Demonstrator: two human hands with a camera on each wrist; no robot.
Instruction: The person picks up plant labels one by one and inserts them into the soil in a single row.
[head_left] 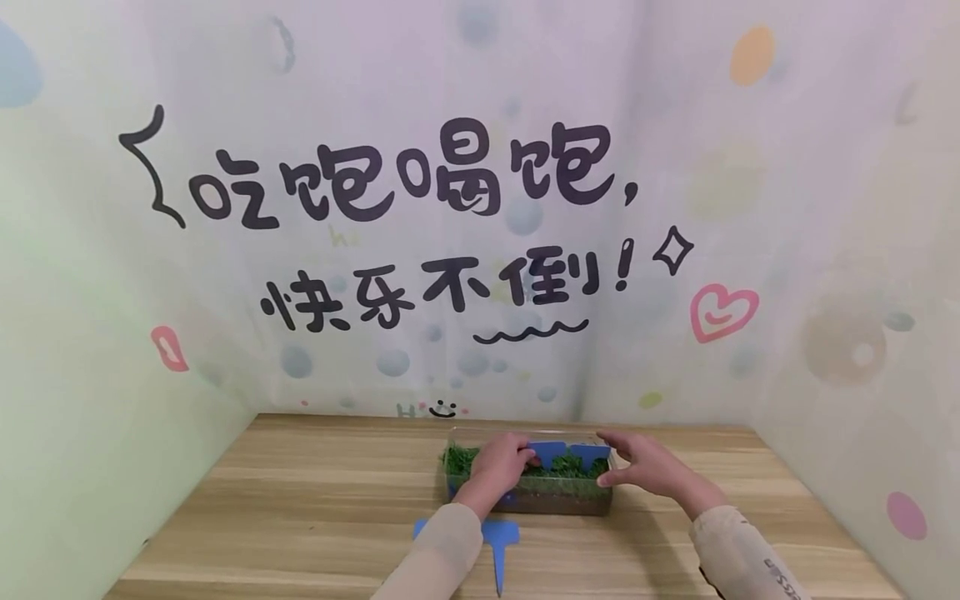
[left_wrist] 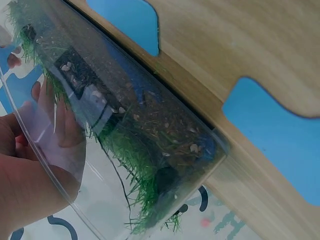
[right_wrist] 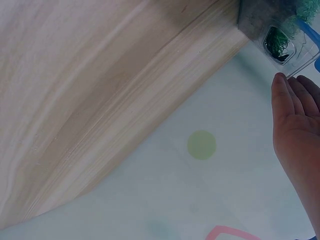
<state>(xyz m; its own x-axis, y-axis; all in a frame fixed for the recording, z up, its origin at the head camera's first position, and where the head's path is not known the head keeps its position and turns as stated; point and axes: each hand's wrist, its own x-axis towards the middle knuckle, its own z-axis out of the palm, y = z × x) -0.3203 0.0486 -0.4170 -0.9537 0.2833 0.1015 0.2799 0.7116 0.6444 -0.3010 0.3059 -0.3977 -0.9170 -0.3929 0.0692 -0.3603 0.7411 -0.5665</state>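
1. Behind everything, a patterned wall (head_left: 420, 58) with dark lettering across it.
2. Below it, a wood-grain table (head_left: 315, 500), running up to the foot of the wall.
3. Upright on the table, between the two hands, a clear box (head_left: 570, 503). Inside, a bed of green grass (head_left: 461, 458) over a brown, soil-like layer (left_wrist: 167, 130).
4. From a pale left sleeve (head_left: 442, 546), the left hand (head_left: 502, 460), reaching over the near wall of the box; by the look of it, pinching the edge of one marker between thumb and finger. Impossible to tell how firmly.
5. At the other end, the right hand (head_left: 648, 465), with thumb and fingers spread apart around the box's right end; pinching nothing.
6. Up in the grass, side by side, the left standing marker (head_left: 549, 454) and the right standing marker (head_left: 591, 452), both blue. Judged done, apart from any straightening.
7. Flat on the table before the box, the bare loose marker (head_left: 501, 532), stem toward the camera, and the half-hidden loose marker (head_left: 419, 528), partly under the sleeve. Judged left over: roughly halfway along, counting only visible markers.
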